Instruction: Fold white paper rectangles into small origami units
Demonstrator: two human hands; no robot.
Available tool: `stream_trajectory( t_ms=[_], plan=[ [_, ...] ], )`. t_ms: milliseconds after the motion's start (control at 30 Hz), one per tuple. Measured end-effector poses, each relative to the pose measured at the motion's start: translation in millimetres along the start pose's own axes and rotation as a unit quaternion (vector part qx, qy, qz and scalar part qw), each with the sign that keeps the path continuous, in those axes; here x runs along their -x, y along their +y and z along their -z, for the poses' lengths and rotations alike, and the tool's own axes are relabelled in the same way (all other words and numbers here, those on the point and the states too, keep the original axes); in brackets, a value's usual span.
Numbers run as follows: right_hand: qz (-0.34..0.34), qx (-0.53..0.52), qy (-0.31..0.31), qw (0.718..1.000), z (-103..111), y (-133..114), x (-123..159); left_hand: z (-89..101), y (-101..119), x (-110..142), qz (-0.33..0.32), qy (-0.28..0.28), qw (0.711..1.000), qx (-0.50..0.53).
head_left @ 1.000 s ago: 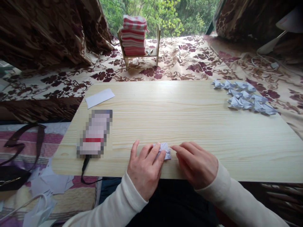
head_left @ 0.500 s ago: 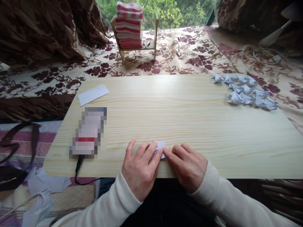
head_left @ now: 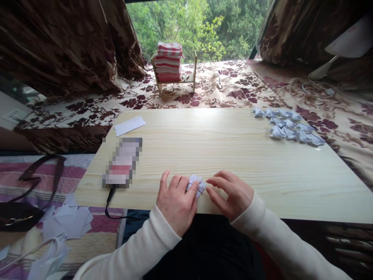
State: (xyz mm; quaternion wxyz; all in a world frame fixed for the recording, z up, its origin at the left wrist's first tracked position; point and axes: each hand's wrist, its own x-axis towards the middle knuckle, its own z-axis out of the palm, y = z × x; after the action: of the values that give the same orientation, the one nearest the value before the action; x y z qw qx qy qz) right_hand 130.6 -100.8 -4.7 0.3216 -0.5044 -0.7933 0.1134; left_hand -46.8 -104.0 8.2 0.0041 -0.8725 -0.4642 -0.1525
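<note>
A small piece of folded paper [head_left: 201,188], white with creases, lies on the wooden tabletop [head_left: 186,149] near its front edge. My left hand [head_left: 177,202] presses it down against the board with thumb and fingers, which cover its left part. Just to the right of the paper, my right hand [head_left: 233,194] is open, its thumb and forefinger apart and their tips close to the paper's right edge. Nothing shows between those fingers.
Several folded paper pieces [head_left: 287,128] cluster at the back right. A phone [head_left: 122,163] with a cable [head_left: 108,200] and a flat paper strip [head_left: 129,126] lie on the left. Loose paper sheets [head_left: 70,221] lie below left. Beyond the board stands a small rack of folded cloths [head_left: 168,64].
The view has tilted up, showing more window. My right hand has let go of the paper and spread its fingers. More of the paper's folded, pointed shape shows beside my left hand.
</note>
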Motion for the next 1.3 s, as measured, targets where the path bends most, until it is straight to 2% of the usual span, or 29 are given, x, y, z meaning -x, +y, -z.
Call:
stream_trajectory(
  t_ms=[100, 200, 400, 1033, 1300],
  plan=[
    [-0.009, 0.021, -0.032, 0.999, -10.5, -3.6, 0.4, 2.7, -4.8, 2.6, -0.009, 0.011, 1.0, 0.015],
    [-0.007, 0.023, -0.06, 0.998, -14.4, -2.1, -0.5, 1.7, -13.4, 5.6, -0.045, 0.028, 0.998, 0.026],
    [-0.015, 0.015, -0.062, 0.998, -14.3, -2.9, -3.4, -9.0, -26.8, 9.1, -0.111, 0.027, 0.992, 0.056],
    [0.028, 0.026, -0.028, 0.999, -22.0, -11.4, -5.6, -9.4, -29.3, 8.2, -0.103, 0.019, 0.991, 0.089],
    [0.074, 0.064, -0.021, 0.995, -21.6, -14.7, -6.2, -11.0, -29.7, 8.9, -0.086, 0.024, 0.99, 0.107]
  ],
)
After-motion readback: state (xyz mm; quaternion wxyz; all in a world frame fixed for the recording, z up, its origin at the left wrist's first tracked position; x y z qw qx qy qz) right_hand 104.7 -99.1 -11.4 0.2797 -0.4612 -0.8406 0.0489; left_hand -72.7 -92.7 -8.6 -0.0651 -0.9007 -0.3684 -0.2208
